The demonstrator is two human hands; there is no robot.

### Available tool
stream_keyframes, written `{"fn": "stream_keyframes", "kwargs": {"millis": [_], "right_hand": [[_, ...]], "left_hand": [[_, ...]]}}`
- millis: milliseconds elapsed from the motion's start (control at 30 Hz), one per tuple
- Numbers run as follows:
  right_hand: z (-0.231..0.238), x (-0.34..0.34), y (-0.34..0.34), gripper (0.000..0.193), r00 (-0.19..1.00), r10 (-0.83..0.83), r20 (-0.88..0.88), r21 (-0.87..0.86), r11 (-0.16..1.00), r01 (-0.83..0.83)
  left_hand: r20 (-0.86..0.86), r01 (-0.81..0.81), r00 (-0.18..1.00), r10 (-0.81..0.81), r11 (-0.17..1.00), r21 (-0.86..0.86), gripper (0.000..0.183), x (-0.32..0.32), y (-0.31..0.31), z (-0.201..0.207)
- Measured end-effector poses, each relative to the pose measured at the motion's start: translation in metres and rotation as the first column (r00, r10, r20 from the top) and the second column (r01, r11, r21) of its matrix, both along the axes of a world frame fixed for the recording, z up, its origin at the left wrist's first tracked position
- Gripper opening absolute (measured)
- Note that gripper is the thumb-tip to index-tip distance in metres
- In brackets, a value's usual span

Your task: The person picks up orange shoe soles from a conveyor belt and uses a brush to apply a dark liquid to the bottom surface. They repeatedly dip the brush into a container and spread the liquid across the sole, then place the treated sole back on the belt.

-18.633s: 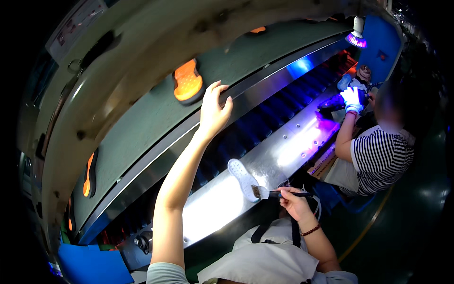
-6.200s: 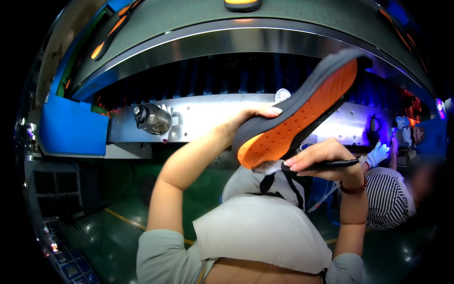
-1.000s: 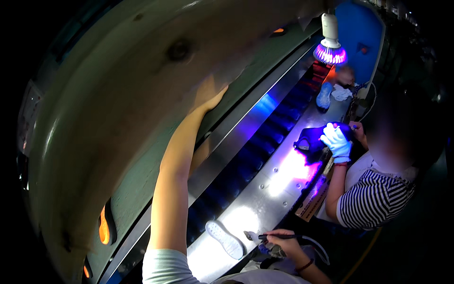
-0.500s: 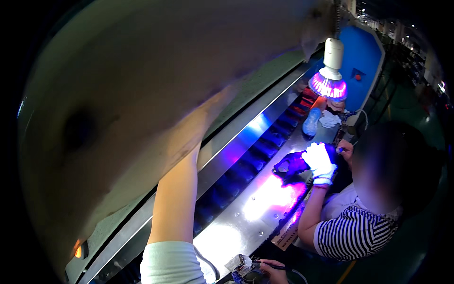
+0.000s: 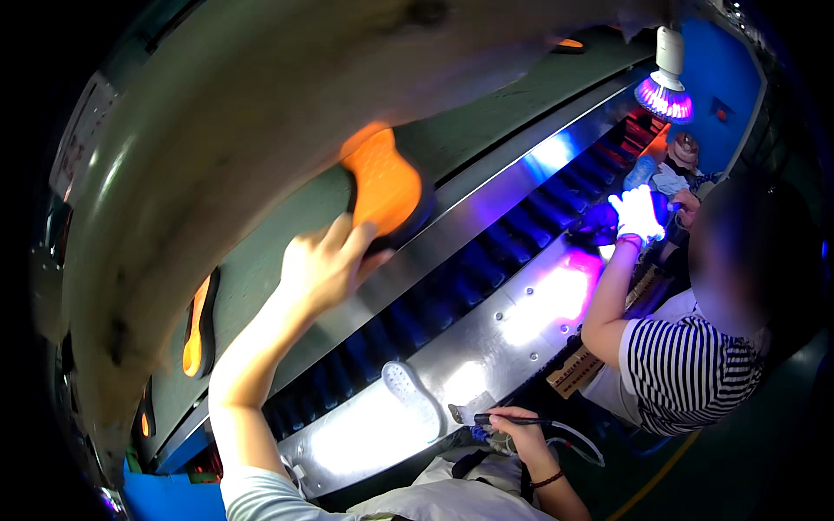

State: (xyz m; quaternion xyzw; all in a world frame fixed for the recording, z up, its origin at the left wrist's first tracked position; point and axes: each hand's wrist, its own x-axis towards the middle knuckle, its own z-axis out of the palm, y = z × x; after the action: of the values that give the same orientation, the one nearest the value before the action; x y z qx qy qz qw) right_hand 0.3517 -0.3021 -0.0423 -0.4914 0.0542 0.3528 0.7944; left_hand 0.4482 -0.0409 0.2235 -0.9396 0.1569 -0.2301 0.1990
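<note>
My left hand [image 5: 326, 265] reaches over the green conveyor belt, its fingers and thumb closed on the near end of an orange shoe sole [image 5: 387, 191] with a dark rim. The far end of that sole passes under a hazy, translucent cover. Low in the view, my right hand [image 5: 521, 434] grips the black handle of a brush [image 5: 508, 419] with a pale tube trailing from its rear. The bristles sit just above the metal shelf, beside a whitish shoe sole [image 5: 408, 395] lying there.
More orange-and-black soles [image 5: 200, 326] lie on the belt [image 5: 252, 260] at the left. A steel rail [image 5: 469, 204] separates belt and shelf [image 5: 347, 443]. Right, a co-worker's white-gloved hand [image 5: 638, 213] holds a dark item beneath a glowing lamp [image 5: 667, 87].
My left arm has moved left, and the hand has come out from behind the cover with the orange sole. The view has shifted, showing more belt and my brush hand.
</note>
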Motion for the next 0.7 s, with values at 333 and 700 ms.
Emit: {"fn": "stream_keyframes", "kwargs": {"millis": [333,700], "right_hand": [[0.012,-0.069,-0.008,0.018,0.97,0.183,0.162,0.048,0.98,-0.193],[0.043,-0.13,-0.025,0.016,0.982,0.108,0.156,0.074,0.99,-0.121]], "left_hand": [[-0.084,-0.259,0.966,0.245,0.916,-0.308,0.021,-0.09,0.044,-0.001],[0.719,0.544,0.695,-0.018,0.668,-0.508,0.042,-0.299,-0.008,-0.015]]}}
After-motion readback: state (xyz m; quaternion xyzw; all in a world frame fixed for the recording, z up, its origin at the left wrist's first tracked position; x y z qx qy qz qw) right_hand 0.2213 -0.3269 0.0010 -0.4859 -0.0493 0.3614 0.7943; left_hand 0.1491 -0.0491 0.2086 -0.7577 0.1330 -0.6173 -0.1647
